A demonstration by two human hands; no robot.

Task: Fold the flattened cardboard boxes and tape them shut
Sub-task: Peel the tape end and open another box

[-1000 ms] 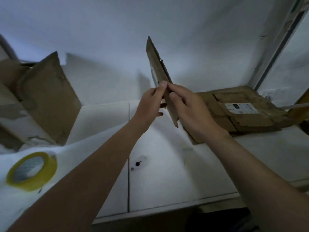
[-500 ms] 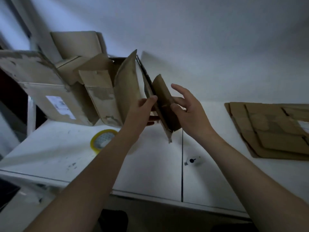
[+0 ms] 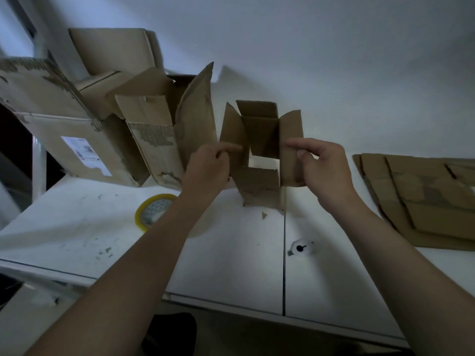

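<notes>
White desk (image 3: 231, 265), seen from the head camera, set against a pale wall (image 3: 334, 47); a dark seam runs front to back across the desktop.

Rear left: a heap of opened cardboard boxes (image 3: 151, 140) leaning on one another. The largest box (image 3: 51, 119) lies tilted at the far left and bears a white printed label (image 3: 86, 154); its edges are torn, with the corrugation exposed.

Right: a stack of flattened cardboard boxes (image 3: 424, 201) lying flat on the desk, well apart from the heap.

Centre: a small cardboard box (image 3: 259, 129), the piece in work, held between the two hands over the rear middle of the desk. It is opened into a square tube with its flaps spread outward, and the desk shows through the opening. Whether its lower flap touches the desk cannot be told.

The left hand (image 3: 208, 165) pinches the left flap between thumb and curled fingers. The right hand (image 3: 323, 168) pinches the right flap in the same way, forefinger extended along the inner face. Both forearms are bare.

Left of centre: a roll of tape (image 3: 140, 214) with a yellow rim, lying flat on the desk and partly covered by the left forearm.

A small black spot (image 3: 299, 248) on a pale patch lies just right of the seam. A cardboard scrap (image 3: 264, 215) lies below the box.
</notes>
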